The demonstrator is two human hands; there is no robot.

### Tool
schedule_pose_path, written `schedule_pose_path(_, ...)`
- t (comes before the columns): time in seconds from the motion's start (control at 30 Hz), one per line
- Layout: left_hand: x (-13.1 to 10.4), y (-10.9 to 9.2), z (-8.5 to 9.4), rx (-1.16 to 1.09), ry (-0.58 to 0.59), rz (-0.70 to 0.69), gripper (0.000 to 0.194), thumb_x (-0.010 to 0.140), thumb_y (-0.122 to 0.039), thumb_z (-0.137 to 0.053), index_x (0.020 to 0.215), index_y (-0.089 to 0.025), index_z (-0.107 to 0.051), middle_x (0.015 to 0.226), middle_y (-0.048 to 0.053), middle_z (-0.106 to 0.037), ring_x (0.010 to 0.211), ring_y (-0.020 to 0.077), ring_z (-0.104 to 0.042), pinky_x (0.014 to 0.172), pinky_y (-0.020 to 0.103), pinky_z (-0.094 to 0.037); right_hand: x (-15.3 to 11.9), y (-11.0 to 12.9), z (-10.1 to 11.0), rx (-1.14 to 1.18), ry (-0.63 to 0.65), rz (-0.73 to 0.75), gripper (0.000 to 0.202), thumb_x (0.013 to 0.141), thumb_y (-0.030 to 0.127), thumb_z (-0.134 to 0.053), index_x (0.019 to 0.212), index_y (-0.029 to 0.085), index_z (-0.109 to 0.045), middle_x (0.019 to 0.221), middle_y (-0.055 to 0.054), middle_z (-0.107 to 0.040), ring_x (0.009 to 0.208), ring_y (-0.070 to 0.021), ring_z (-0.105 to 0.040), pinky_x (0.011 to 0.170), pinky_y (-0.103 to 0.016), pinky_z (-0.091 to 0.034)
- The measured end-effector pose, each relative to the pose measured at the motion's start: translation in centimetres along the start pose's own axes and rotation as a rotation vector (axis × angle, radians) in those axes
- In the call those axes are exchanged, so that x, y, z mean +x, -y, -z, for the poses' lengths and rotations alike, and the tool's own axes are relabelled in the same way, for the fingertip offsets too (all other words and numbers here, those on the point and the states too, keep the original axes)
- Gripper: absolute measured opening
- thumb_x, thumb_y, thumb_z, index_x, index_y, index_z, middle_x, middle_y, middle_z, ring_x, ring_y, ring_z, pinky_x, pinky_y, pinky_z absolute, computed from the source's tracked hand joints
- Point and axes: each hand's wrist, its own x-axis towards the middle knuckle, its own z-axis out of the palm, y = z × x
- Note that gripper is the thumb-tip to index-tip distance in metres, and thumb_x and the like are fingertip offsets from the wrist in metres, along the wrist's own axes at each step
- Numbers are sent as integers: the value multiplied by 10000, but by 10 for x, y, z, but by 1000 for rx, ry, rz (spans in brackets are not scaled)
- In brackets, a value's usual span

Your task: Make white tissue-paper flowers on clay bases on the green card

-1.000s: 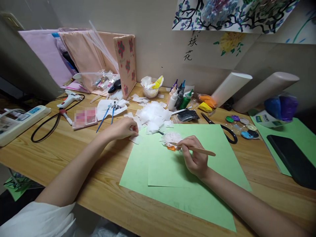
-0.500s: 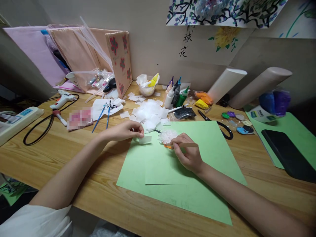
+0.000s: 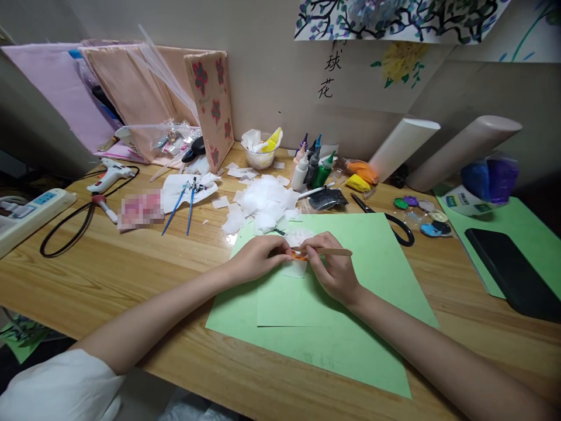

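My right hand is closed on a flat wooden stick, its fingertips at an orange piece on the green paper. From the left, my left hand reaches in with its fingers pinched together at the same orange piece. A small white paper square lies just below the fingertips; whether my left fingers grip it is hidden. Directly above the orange piece is a ruffled white paper flower. A heap of white paper squares lies behind my hands.
Behind the heap stand paint bottles and a bowl of scraps. Black scissors and a black phone lie to the right. Two blue brushes, a glue gun and a power strip are on the left.
My left hand has moved right with the white paper square, from the green sheet's left edge to the orange piece beside my right hand. My right hand has hardly moved.
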Motion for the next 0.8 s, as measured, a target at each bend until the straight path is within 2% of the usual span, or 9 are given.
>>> schedule_pose_path(0.17,2,3,-3,87,-101,-7,135,858,-277,-531,839,-164,-603,786,9,-627,700,121,-534,658,238,-393,-2,1,1,24,-45,11,153,881,117,-430,890,212,-551,754,-30,-611,740,-183,-517,660,-335,-428)
schedule_pose_path(0.3,2,4,-4,134,-124,-15,122,865,-266,-526,839,-164,-588,801,20,-622,725,134,-544,663,248,-400,-6,2,4,66,-120,105,200,876,103,-374,866,219,-537,710,-29,-589,697,-187,-509,621,-344,-426)
schedule_pose_path(0.4,2,4,-5,142,-141,-28,118,869,-262,-521,835,-165,-579,803,20,-616,737,136,-545,668,249,-403,-6,3,4,42,-40,165,193,855,79,-393,875,214,-531,707,-27,-591,693,-185,-502,609,-334,-430)
schedule_pose_path(0.5,2,4,-6,132,-156,-22,116,868,-261,-523,833,-162,-572,802,19,-610,740,134,-545,670,245,-404,-3,3,3,6,14,140,188,847,58,-416,875,207,-528,731,-31,-605,710,-180,-498,618,-323,-435)
schedule_pose_path(0.8,2,4,-6,120,-177,-19,128,868,-280,-526,855,-165,-579,800,16,-614,723,131,-541,661,245,-403,-2,3,2,-57,-19,87,178,864,78,-414,885,208,-533,745,-38,-603,709,-185,-496,618,-332,-427)
